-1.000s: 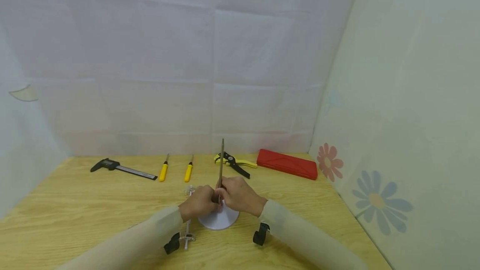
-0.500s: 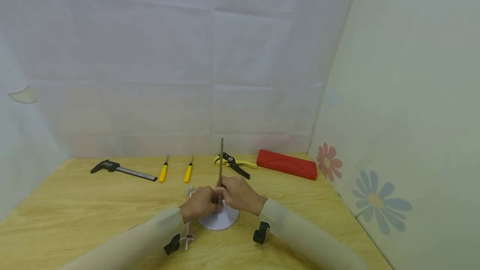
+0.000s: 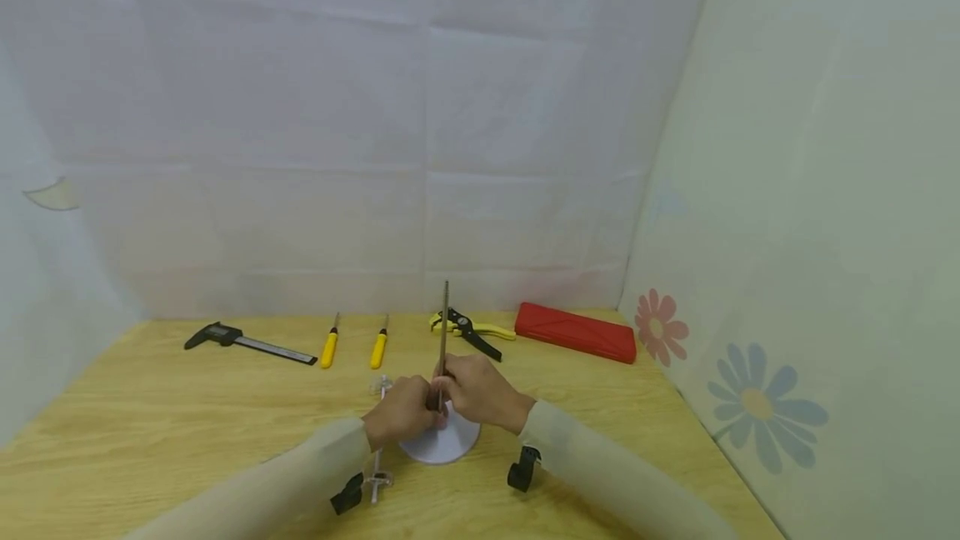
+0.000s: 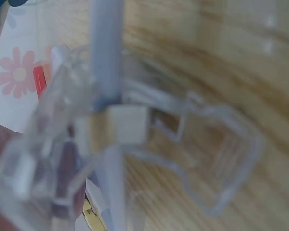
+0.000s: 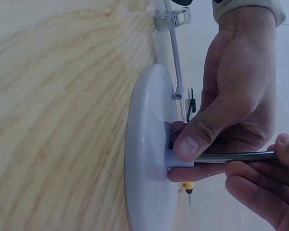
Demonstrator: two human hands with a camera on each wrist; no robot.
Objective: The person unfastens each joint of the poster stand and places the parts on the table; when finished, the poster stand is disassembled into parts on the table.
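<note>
Thin grey metal rod (image 3: 444, 332) stands upright, its lower end in the hub of the round white plastic base disc (image 3: 450, 442), which sits flat on the pale wood-grain bench (image 3: 187, 432), near its front middle. Judged from that: rod is already seated in the base. Whether it is fully home or only started, the pictures do not tell.

Left hand (image 3: 401, 412), grip clenched round the hub and rod foot: thumb pressed on the white collar in the right wrist view (image 5: 241, 125). Right hand (image 3: 480, 394) pinches the rod just above, fingers curled round it.

Not yet mounted, as things lie: a clear plastic clip on a thin pale rod (image 3: 377, 448) lies on the bench just left of the base; the left wrist view shows it close up (image 4: 120, 125), blurred. A small black clamp (image 3: 522, 470) lies right of the base, another (image 3: 347, 494) to the left.

Hard to make out: the socket joint is covered by both hands in the head view. Both forearms are cut off at the frame bottom. Left wrist view is out of focus throughout.
</note>
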